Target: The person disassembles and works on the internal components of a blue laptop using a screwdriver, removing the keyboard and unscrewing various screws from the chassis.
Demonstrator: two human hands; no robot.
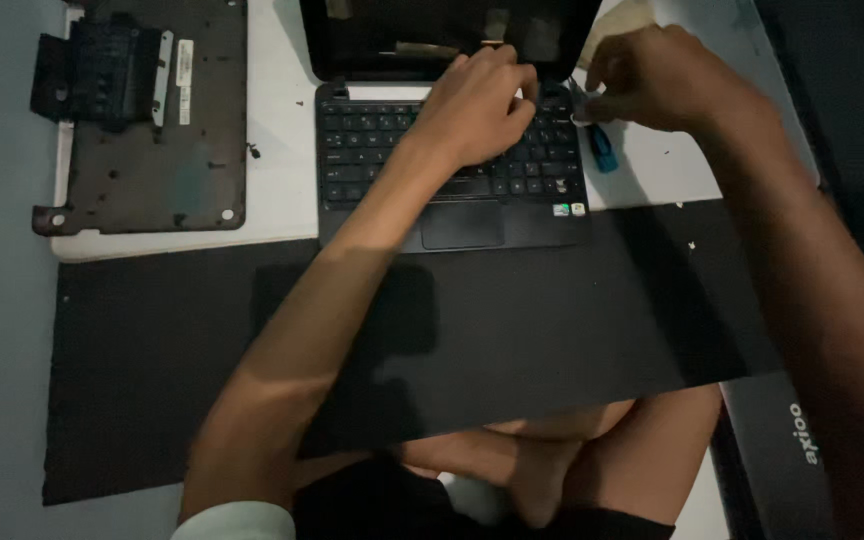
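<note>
While left hand (pixel 477 105) presses laptop (pixel 452 150), screwdriver (pixel 600 145) sits under right hand (pixel 652 75).

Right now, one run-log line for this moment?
left hand: on laptop keyboard | right hand: holds blue screwdriver by hinge | removed cover: left

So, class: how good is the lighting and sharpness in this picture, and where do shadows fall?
Head view: dim and bluish overall; the left hand on the laptop is reasonably sharp, the right hand is dark and underexposed; the forearms cast soft shadows across the black mat.
</note>
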